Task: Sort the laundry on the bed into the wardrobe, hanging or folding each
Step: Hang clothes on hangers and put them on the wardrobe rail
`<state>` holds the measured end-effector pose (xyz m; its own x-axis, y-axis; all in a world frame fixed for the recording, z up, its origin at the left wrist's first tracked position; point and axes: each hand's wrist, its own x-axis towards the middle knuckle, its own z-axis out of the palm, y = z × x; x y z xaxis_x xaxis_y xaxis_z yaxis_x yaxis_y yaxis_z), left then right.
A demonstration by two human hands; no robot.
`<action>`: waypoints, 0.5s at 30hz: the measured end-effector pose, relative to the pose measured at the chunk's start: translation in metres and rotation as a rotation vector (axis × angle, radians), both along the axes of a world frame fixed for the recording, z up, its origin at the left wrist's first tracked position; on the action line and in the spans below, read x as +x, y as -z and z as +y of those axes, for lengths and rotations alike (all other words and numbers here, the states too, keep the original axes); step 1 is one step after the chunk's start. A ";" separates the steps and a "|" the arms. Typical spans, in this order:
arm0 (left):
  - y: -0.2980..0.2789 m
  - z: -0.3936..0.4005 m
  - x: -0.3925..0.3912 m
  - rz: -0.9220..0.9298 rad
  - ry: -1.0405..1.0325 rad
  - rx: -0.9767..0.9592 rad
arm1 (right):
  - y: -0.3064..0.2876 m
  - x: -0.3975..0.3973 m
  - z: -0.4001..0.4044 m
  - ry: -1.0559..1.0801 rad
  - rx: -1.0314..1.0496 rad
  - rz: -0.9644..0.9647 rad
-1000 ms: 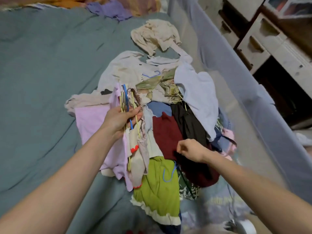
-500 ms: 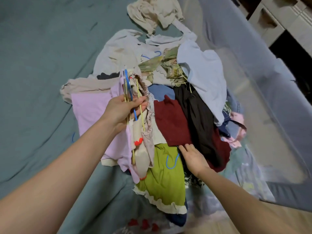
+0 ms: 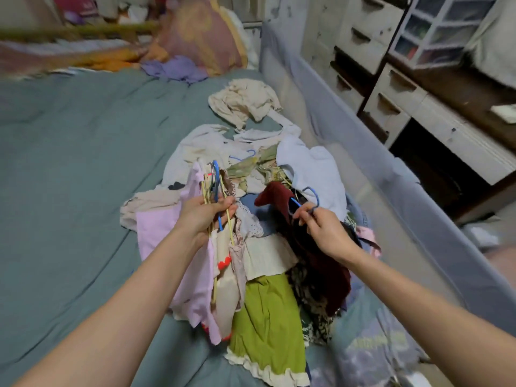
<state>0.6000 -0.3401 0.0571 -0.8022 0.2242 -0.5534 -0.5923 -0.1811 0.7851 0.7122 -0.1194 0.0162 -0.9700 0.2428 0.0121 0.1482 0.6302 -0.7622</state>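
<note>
A heap of laundry (image 3: 307, 169) lies on the teal bed (image 3: 69, 177), toward its right side. My left hand (image 3: 203, 216) grips a bunch of yellow and blue hangers (image 3: 213, 182) with a lilac top (image 3: 195, 275) and beige pieces hanging from them. My right hand (image 3: 321, 227) pinches a blue hanger (image 3: 307, 196) that carries a dark red garment (image 3: 279, 196), lifted a little off the heap. A green skirt (image 3: 265, 325) with a cream frill lies below both hands.
A grey mesh bed rail (image 3: 363, 163) runs along the bed's right side. Beyond it stand white drawers (image 3: 391, 88) and a clear drawer unit (image 3: 435, 29). Pillows (image 3: 201, 32) and a purple cloth (image 3: 176, 69) lie at the bed's head.
My right hand went from lying flat on the dark red garment to pinching its blue hanger and raising it. The view tilted up toward the bed's head. My left hand kept its hangers.
</note>
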 end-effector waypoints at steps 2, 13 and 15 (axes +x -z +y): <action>-0.019 0.004 -0.001 0.014 0.022 0.012 | -0.035 -0.008 0.005 0.072 -0.065 0.026; -0.123 0.042 0.004 0.071 0.156 0.133 | -0.213 0.010 0.010 0.180 -0.386 0.365; -0.138 0.048 0.007 0.089 0.187 0.144 | -0.238 0.014 0.017 0.188 -0.267 0.447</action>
